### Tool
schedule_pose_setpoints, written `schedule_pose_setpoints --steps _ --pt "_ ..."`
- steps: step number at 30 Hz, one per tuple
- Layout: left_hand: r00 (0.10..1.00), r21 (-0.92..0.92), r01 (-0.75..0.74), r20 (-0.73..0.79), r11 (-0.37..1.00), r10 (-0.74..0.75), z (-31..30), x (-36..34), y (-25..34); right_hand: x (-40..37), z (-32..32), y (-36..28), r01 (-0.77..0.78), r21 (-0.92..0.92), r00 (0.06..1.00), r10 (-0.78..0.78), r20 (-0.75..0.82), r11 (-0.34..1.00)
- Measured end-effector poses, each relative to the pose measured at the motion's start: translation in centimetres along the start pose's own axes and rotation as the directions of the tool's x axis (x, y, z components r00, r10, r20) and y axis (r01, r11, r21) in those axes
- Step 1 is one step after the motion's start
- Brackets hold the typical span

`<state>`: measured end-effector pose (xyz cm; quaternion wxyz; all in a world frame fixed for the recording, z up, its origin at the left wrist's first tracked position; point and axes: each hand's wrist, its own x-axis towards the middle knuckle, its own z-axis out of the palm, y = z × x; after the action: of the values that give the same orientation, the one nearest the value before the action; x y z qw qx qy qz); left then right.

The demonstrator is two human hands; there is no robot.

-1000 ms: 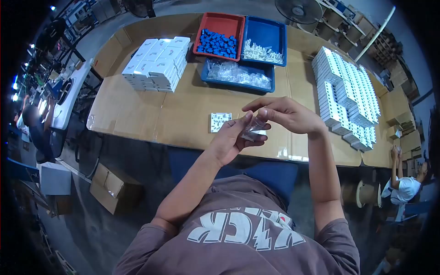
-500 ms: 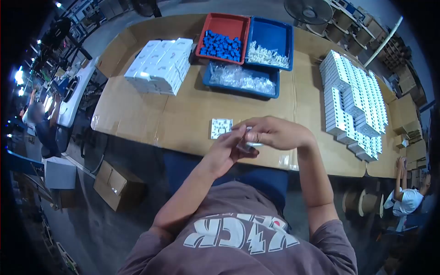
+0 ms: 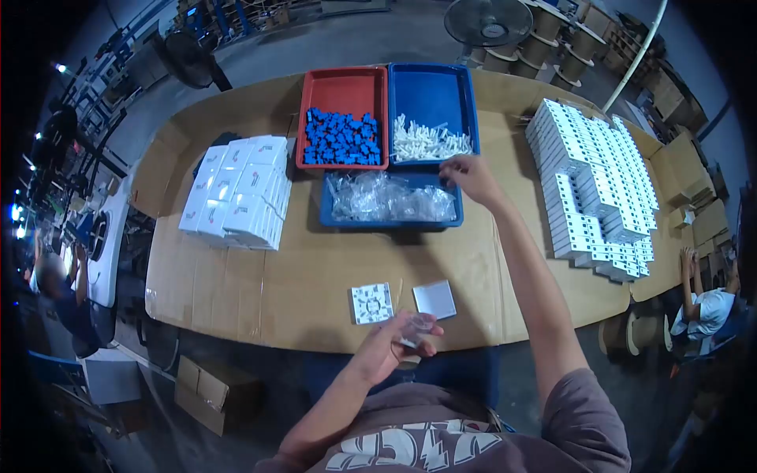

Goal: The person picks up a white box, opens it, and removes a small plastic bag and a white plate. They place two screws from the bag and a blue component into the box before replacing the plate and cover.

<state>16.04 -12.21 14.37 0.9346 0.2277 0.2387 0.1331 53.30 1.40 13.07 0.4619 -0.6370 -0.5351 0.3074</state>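
Note:
My left hand point(image 3: 400, 340) is closed around a clear plastic packet point(image 3: 418, 325) near the table's front edge; what is inside it is hard to make out. Just beyond that hand lie a white square with a printed pattern point(image 3: 371, 303) and a plain white square piece point(image 3: 435, 300), which looks like a shallow box or lid. My right hand point(image 3: 471, 178) reaches over the corner where the blue tray of white sticks point(image 3: 432, 94) meets the blue tray of clear plastic bags point(image 3: 390, 224). Its fingers are bent and slightly apart, with nothing visible in them.
A red tray point(image 3: 344, 87) holds many small blue parts. Stacked white boxes point(image 3: 236, 189) stand on the left, and a larger stack of white boxes point(image 3: 591, 189) on the right. Cardboard walls edge the table point(image 3: 315, 268). Other people sit at both sides, and a fan point(image 3: 489, 24) stands behind.
My right hand has left my left hand and moved up to the trays. A plain white square piece now shows on the table beside the printed one. The view has shifted.

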Motion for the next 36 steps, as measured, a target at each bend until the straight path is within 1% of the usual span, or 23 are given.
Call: schedule_pose_setpoints --steps 1,2,3,5,6,9,10,13,14,16,18,19,20,21,22,25,26,28,31,32,33,35,36 --pt "1.000 -0.020 0.018 -0.016 1.000 -0.019 -0.2 0.0 0.0 3.1 -0.5 2.0 -0.043 0.008 0.991 0.044 -0.126 0.999" --pt "1.000 -0.020 -0.005 0.011 1.000 0.006 -0.7 -0.1 -0.1 6.2 -1.2 4.3 -0.038 -0.104 0.973 0.013 -0.230 0.994" --pt "1.000 -0.013 -0.004 -0.010 1.000 0.004 -1.1 -0.2 -0.2 8.7 -1.8 5.8 -0.049 -0.213 0.946 -0.022 -0.323 0.976" --pt "0.998 -0.003 0.002 -0.059 1.000 -0.002 -1.8 -0.8 -0.3 12.3 -2.1 6.7 -0.149 -0.404 0.902 -0.043 -0.429 0.903" --pt "0.997 0.014 -0.045 -0.057 0.999 0.046 -2.5 -0.8 -0.5 12.8 -1.8 6.5 -0.204 -0.488 0.877 -0.064 -0.477 0.849" --pt "0.989 -0.020 -0.084 -0.120 0.996 0.081 -3.7 -1.3 0.0 14.0 -1.3 6.0 -0.271 -0.665 0.906 -0.048 -0.420 0.696" --pt "0.988 -0.051 -0.089 -0.130 0.995 0.082 -4.1 -1.5 0.3 14.4 -1.0 6.2 -0.266 -0.676 0.904 -0.066 -0.423 0.687" --pt "0.985 -0.141 -0.110 -0.148 0.984 0.089 -5.2 -1.7 0.6 15.4 -0.6 5.7 -0.317 -0.626 0.862 -0.060 -0.504 0.713" --pt "0.984 -0.164 -0.119 -0.150 0.979 0.095 -5.2 -1.7 0.6 15.4 -0.8 5.4 -0.312 -0.630 0.865 -0.061 -0.498 0.711" --pt "0.981 -0.154 -0.133 -0.159 0.979 0.108 -5.0 -1.6 0.8 15.4 -1.5 5.6 -0.202 -0.538 0.845 -0.132 -0.518 0.819" --pt "0.985 -0.166 -0.150 -0.108 0.975 0.133 -4.7 -1.4 0.8 14.6 -1.9 4.4 -0.090 -0.454 0.808 -0.201 -0.554 0.886" --pt "0.986 -0.175 -0.158 -0.080 0.972 0.145 -4.5 -1.2 0.7 13.8 -2.3 3.7 -0.005 -0.153 0.821 -0.083 -0.565 0.988" --pt "0.984 -0.148 -0.163 -0.097 0.975 0.149 -4.3 -0.9 0.7 13.2 -2.7 2.9 0.076 0.165 0.844 0.025 -0.536 0.983" --pt "0.981 -0.122 -0.169 -0.116 0.978 0.155 -4.0 -0.6 0.7 12.4 -2.8 1.9 0.138 0.469 0.874 0.115 -0.471 0.872" --pt "0.977 -0.096 -0.176 -0.136 0.980 0.162 -3.6 -0.4 0.7 10.4 -2.7 -0.3 0.211 0.665 0.901 0.121 -0.416 0.717" --pt "0.979 -0.125 -0.187 -0.112 0.974 0.173 -2.0 0.4 1.4 3.0 -2.4 -6.9 0.223 0.773 0.941 0.076 -0.330 0.594" --pt "0.980 -0.146 -0.195 -0.059 0.970 0.189 -2.0 0.8 1.2 1.0 -2.2 -8.2 0.223 0.766 0.948 0.049 -0.315 0.603" --pt "0.984 -0.175 -0.175 -0.057 0.969 0.167 -1.4 1.5 1.1 -3.2 -2.1 -10.1 0.217 0.750 0.959 0.006 -0.282 0.625" --pt "0.986 -0.235 -0.164 -0.027 0.958 0.162 -0.7 2.0 0.9 -9.4 -0.7 -12.6 0.152 0.677 0.984 -0.045 -0.173 0.720" --pt "0.984 -0.247 -0.170 0.005 0.954 0.177 -0.4 1.9 0.9 -11.3 0.2 -13.4 0.134 0.545 0.989 -0.074 -0.131 0.828" --pt "0.979 -0.255 -0.180 0.046 0.950 0.198 0.0 1.9 1.1 -13.0 1.1 -14.0 0.126 0.447 0.992 -0.103 -0.074 0.885" --pt "0.978 -0.184 -0.204 0.010 0.961 0.209 1.2 1.6 1.1 -16.0 3.2 -14.7 0.110 0.393 0.993 -0.115 -0.009 0.913" --pt "0.977 -0.145 -0.212 -0.005 0.966 0.214 1.6 1.3 1.1 -17.1 3.3 -15.2 0.030 0.337 0.995 -0.060 0.079 0.941"
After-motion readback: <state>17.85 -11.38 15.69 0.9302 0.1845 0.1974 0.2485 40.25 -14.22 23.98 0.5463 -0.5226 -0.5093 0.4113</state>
